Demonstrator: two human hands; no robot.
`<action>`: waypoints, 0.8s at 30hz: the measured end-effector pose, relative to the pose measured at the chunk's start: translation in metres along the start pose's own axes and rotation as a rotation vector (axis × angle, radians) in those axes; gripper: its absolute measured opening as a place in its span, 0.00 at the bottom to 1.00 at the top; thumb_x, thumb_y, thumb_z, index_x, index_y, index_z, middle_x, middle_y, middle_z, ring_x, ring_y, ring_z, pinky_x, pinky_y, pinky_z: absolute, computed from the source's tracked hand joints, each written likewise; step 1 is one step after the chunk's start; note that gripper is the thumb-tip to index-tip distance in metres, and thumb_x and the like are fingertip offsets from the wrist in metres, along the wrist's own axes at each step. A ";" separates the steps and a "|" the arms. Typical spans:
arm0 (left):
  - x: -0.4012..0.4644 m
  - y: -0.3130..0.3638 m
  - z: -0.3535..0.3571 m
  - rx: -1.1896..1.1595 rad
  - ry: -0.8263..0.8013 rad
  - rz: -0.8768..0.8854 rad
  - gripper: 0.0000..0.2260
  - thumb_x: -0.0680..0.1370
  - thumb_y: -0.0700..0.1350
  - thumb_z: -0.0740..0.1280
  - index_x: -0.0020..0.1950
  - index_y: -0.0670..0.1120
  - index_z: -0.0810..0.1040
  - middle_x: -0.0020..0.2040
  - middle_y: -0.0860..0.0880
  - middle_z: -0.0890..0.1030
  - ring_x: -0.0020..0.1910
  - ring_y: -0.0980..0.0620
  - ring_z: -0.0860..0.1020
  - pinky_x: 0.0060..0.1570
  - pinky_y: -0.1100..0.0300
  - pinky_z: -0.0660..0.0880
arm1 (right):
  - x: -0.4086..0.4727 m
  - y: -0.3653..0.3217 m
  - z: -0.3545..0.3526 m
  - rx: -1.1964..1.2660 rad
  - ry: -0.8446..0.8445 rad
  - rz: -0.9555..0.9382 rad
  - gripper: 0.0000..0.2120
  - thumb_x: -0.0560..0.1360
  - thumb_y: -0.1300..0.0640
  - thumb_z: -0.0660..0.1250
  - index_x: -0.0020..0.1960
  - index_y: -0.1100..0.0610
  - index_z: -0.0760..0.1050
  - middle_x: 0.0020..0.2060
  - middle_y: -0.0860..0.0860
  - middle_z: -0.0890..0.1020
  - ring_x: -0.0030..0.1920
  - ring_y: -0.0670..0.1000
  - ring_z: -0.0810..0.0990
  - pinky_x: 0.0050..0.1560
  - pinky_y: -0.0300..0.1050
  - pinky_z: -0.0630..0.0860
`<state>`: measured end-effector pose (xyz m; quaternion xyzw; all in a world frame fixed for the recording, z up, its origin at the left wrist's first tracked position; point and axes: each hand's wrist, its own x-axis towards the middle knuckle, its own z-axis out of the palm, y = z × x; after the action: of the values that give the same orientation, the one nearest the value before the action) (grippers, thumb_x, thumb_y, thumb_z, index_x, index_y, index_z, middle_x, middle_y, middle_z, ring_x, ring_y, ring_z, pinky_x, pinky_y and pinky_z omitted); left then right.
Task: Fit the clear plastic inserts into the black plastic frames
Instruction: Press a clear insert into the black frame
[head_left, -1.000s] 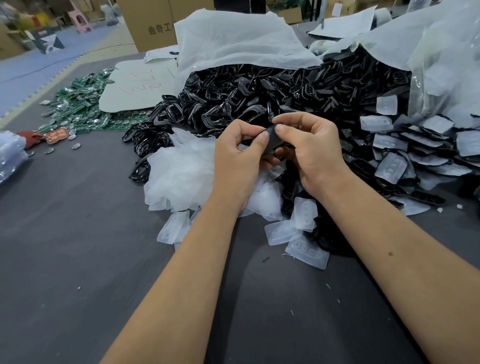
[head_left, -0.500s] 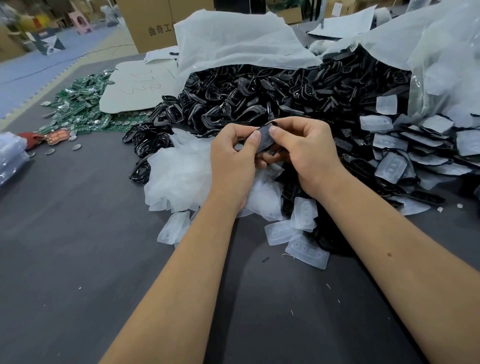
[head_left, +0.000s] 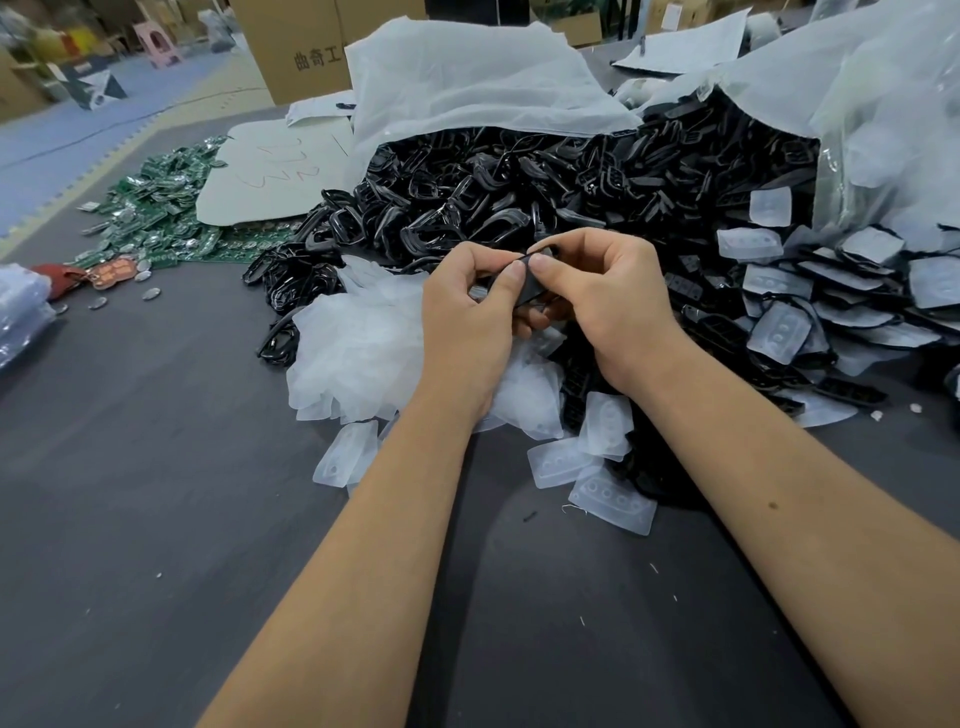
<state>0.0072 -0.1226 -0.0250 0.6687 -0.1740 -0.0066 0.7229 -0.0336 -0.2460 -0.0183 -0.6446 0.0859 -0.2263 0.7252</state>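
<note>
Both hands meet above the middle of the table and hold one black plastic frame (head_left: 531, 285) between them. My left hand (head_left: 470, 317) pinches its left side with thumb and forefinger. My right hand (head_left: 605, 299) grips its right side, thumb pressing on top; whether an insert sits in it is hidden by the fingers. Under the hands lies a heap of clear plastic inserts (head_left: 358, 353), with loose ones (head_left: 615, 501) nearer me. A big pile of black frames (head_left: 519, 182) spills from a white bag behind.
Fitted frames with clear inserts (head_left: 779, 327) are stacked at the right. Green circuit boards (head_left: 156, 213) and a white card (head_left: 275, 171) lie at the back left. A clear bag (head_left: 21, 306) sits at the left edge. Dark grey tabletop (head_left: 156, 519) stretches in front.
Both hands have risen slightly with the black frame and turned it; the thumbs now meet on its top edge. The piles have not moved.
</note>
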 end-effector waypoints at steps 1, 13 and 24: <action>0.000 0.000 0.000 -0.003 0.000 0.000 0.07 0.82 0.37 0.68 0.46 0.46 0.80 0.39 0.45 0.83 0.29 0.50 0.81 0.30 0.57 0.78 | 0.000 0.000 -0.001 0.002 0.001 0.014 0.02 0.78 0.66 0.72 0.47 0.62 0.83 0.35 0.57 0.85 0.29 0.54 0.81 0.33 0.47 0.79; 0.000 0.002 -0.001 -0.014 0.013 -0.001 0.06 0.82 0.37 0.70 0.47 0.46 0.80 0.41 0.47 0.85 0.29 0.51 0.81 0.31 0.58 0.80 | 0.002 -0.004 -0.004 0.059 -0.020 0.104 0.03 0.79 0.64 0.72 0.49 0.64 0.83 0.40 0.59 0.83 0.38 0.51 0.79 0.37 0.42 0.78; 0.000 0.002 -0.001 -0.044 0.003 -0.038 0.04 0.82 0.36 0.70 0.48 0.43 0.80 0.41 0.43 0.85 0.28 0.51 0.81 0.29 0.61 0.78 | 0.001 -0.004 -0.005 0.031 -0.013 0.077 0.03 0.79 0.65 0.71 0.49 0.63 0.83 0.40 0.58 0.85 0.37 0.52 0.82 0.36 0.42 0.79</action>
<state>0.0071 -0.1215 -0.0233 0.6558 -0.1598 -0.0232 0.7374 -0.0357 -0.2516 -0.0146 -0.6311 0.1024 -0.1950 0.7438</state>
